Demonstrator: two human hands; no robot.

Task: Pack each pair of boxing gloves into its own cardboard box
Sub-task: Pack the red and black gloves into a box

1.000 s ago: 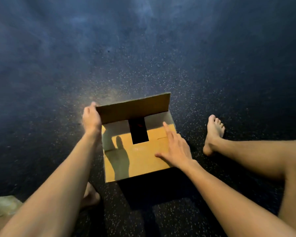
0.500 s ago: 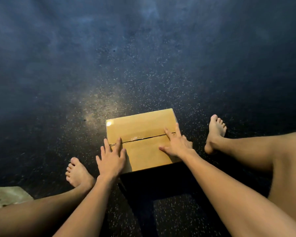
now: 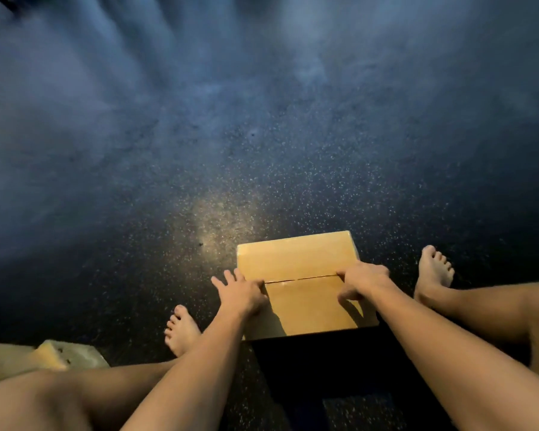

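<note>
since a second ago the far flap has come down and the left hand (image 3: 241,295), which held that flap upright, now lies at the left end of the seam; the box itself sits further right in the view. the cardboard box (image 3: 299,286) rests on the dark speckled floor (image 3: 262,169) between the person's bare feet, both top flaps folded flat and meeting along a thin centre seam. the left hand's grip is wide — fingers spread, palm down over the box's left edge, holding nothing. the right hand (image 3: 363,281) has its fingers curled at the right end of the seam, pressing on the flaps; it encloses nothing that i can see.

as a judgement, this box looks closed but not sealed — no tape shows on the seam. no gloves are visible, so whether a pair is inside cannot be told, nor how many boxes are left. at the lower left a pale object (image 3: 44,357) is cut off by the frame and too unclear to name. the near side of the box is lost in shadow.
</note>
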